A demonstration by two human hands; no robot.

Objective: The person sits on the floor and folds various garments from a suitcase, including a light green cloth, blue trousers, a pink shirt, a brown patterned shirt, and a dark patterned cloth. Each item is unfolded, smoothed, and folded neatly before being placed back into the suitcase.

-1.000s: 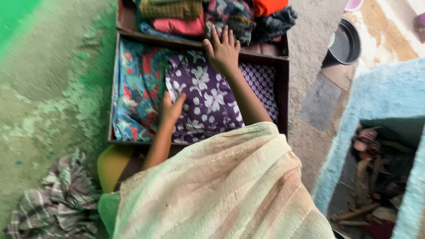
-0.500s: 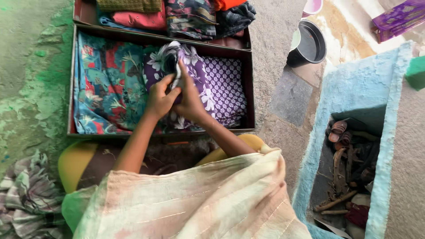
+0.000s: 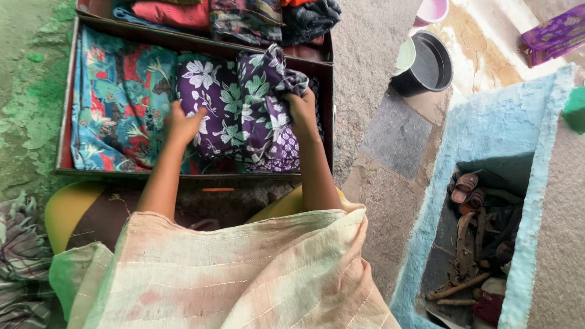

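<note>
Seen from above: both hands at work on a purple flowered cloth (image 3: 244, 109) inside an open, dark-rimmed suitcase (image 3: 66, 109) on a rough concrete floor. Left hand (image 3: 183, 125) flat on the left part of the cloth, fingers spread, pressing it down beside a blue and red flowered cloth (image 3: 116, 103) that fills the left of the case. Right hand (image 3: 303, 108) closed around a bunched fold of the purple cloth near the case's right wall, fingers curled into the fabric, that fold lifted slightly above the rest. Purple cloth lying in the right half of the case, its lower edge over a dotted purple layer.

Beyond the case's far rim, a second compartment packed with folded clothes (image 3: 244, 18) in red, dark print and black. Across the lap, a pale cream shawl (image 3: 244, 274) with faint stripes; yellow trousers (image 3: 70, 207) visible just below the case's near edge. At lower left, a checked cloth (image 3: 21, 262) crumpled on the floor.

To the right, well apart from the case, a black bucket (image 3: 429, 64) on a stone slab, a pink tub (image 3: 432, 9) just beyond it. Further right, a blue-painted recess (image 3: 487, 140) holding sandals (image 3: 466, 186) and sticks.
</note>
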